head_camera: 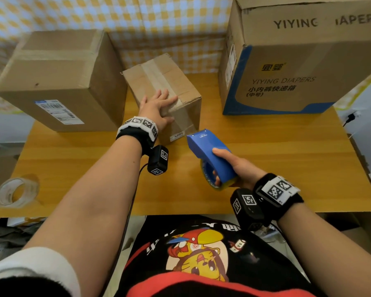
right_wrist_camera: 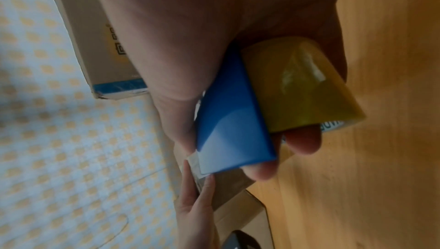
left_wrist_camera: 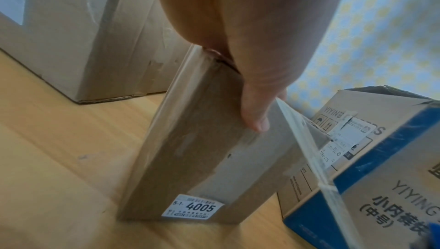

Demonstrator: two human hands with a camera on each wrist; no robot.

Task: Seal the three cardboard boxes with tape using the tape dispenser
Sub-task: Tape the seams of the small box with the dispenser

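Diaper box [head_camera: 298, 67] fills table's [head_camera: 266, 189] far right corner; we see plain box [head_camera: 58, 80] at far left edge. Small box [head_camera: 159, 82] between them, near far edge, tape over top. Our left hand [head_camera: 156, 108] lies flat on its near top edge, fingers straight. Our right hand [head_camera: 238, 168] grips tape dispenser [head_camera: 210, 155] over bare table middle, tape strand [left_wrist_camera: 307, 147] stretched to small box. Spare tape roll [head_camera: 16, 192] at near left corner.

Left hand [head_camera: 156, 108] flat on small box [head_camera: 163, 82]; right hand [head_camera: 238, 168] grips tape dispenser [head_camera: 210, 155].
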